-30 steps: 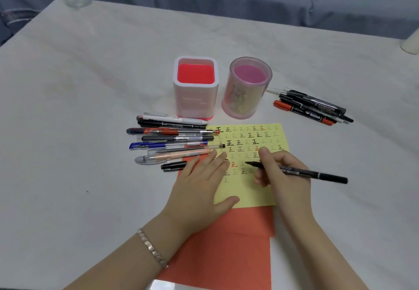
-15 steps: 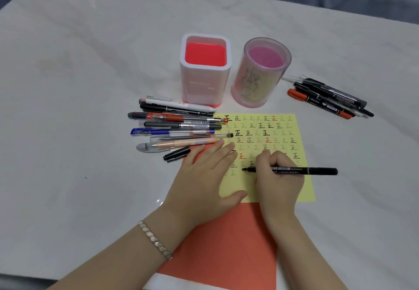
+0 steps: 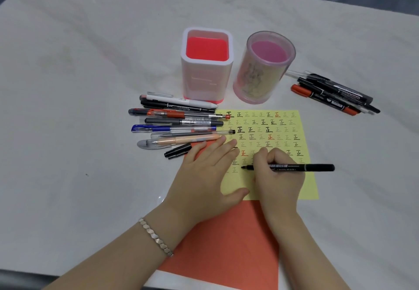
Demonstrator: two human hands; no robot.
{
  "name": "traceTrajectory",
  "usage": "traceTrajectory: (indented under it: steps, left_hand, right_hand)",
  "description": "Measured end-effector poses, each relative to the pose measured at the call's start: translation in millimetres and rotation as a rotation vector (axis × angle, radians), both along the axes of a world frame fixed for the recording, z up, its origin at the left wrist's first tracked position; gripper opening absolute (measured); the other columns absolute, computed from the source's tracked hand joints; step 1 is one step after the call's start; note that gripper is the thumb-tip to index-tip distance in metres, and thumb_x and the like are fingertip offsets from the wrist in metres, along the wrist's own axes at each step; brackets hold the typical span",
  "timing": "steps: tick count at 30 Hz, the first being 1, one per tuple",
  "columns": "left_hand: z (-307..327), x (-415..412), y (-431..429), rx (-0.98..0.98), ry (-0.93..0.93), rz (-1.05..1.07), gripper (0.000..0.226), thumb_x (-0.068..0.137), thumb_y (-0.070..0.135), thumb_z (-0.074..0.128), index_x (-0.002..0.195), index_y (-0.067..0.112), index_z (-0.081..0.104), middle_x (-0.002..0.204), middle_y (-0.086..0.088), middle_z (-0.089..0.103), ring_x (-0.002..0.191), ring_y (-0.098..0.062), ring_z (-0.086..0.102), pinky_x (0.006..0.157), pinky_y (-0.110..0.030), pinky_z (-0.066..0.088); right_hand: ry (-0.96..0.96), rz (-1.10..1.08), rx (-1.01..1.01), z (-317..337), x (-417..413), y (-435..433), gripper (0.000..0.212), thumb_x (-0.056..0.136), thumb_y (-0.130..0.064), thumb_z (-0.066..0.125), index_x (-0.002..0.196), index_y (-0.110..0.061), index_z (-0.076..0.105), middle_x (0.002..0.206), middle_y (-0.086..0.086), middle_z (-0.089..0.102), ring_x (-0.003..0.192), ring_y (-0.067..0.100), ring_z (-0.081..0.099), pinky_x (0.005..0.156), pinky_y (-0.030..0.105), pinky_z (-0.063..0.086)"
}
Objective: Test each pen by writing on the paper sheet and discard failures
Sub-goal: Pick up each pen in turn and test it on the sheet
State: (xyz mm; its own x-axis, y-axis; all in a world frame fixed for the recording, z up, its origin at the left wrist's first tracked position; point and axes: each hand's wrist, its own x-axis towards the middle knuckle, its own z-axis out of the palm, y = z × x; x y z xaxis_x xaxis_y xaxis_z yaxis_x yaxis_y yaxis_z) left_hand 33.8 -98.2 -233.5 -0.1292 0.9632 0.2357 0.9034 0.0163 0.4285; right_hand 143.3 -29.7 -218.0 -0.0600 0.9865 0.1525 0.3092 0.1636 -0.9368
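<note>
A yellow paper sheet [image 3: 303, 183] covered with rows of written characters lies on an orange sheet [image 3: 226, 251]. My right hand [image 3: 276, 181] grips a black marker pen [image 3: 301, 167], its tip low over the yellow sheet near the lower rows. My left hand [image 3: 204, 181] lies flat, fingers straight, pressing the left side of the sheet. The marker's black cap [image 3: 178, 150] lies just left of my left fingers. A row of several pens [image 3: 179, 123] lies left of the sheet. Another pile of several pens [image 3: 333, 95] sits at the right.
Two pen holders stand behind the sheet: a square white one with a red inside [image 3: 206, 67] and a round pink one [image 3: 263, 67]. All rests on a white marble table [image 3: 79, 85]. A grey sofa runs along the far edge.
The camera has tilted down and moved closer. My right hand has brought the marker lower, its barrel now level, tip at the sheet. My left hand stays flat on the paper.
</note>
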Motion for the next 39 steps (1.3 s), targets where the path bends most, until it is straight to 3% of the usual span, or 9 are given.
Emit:
traceTrajectory:
  steps: [3,17,39]
  left_hand:
    - [0.2,0.0,-0.1,-0.009,0.001,0.002,0.069,0.070,0.060,0.050,0.122,0.015,0.060,0.135,0.004,0.052,0.131,-0.012,0.039,0.108,-0.035,0.023]
    - [0.1,-0.3,0.3,0.005,-0.001,0.000,0.068,0.070,0.059,0.050,0.121,0.014,0.060,0.135,0.003,0.053,0.130,-0.013,0.040,0.108,-0.035,0.023]
    - [0.1,0.1,0.4,0.012,0.006,0.000,0.068,0.070,0.058,0.051,0.121,0.014,0.061,0.134,0.003,0.053,0.130,-0.013,0.041,0.108,-0.035,0.024]
  right_hand:
    - [0.009,-0.041,0.007,-0.7,1.8,0.4,0.043,0.076,-0.009,0.053,0.045,-0.020,0.025,0.036,-0.009,0.032,0.041,0.005,0.031,0.045,0.012,0.027]
    - [0.012,-0.025,-0.027,4.2,1.9,-0.4,0.035,0.066,-0.011,0.049,0.044,-0.020,0.023,0.032,-0.008,0.026,0.038,0.006,0.029,0.043,0.011,0.026]
    - [0.013,-0.009,-0.029,2.5,1.9,0.1,0.037,0.069,-0.013,0.051,0.043,-0.019,0.026,0.034,-0.008,0.028,0.039,0.007,0.030,0.044,0.010,0.027]
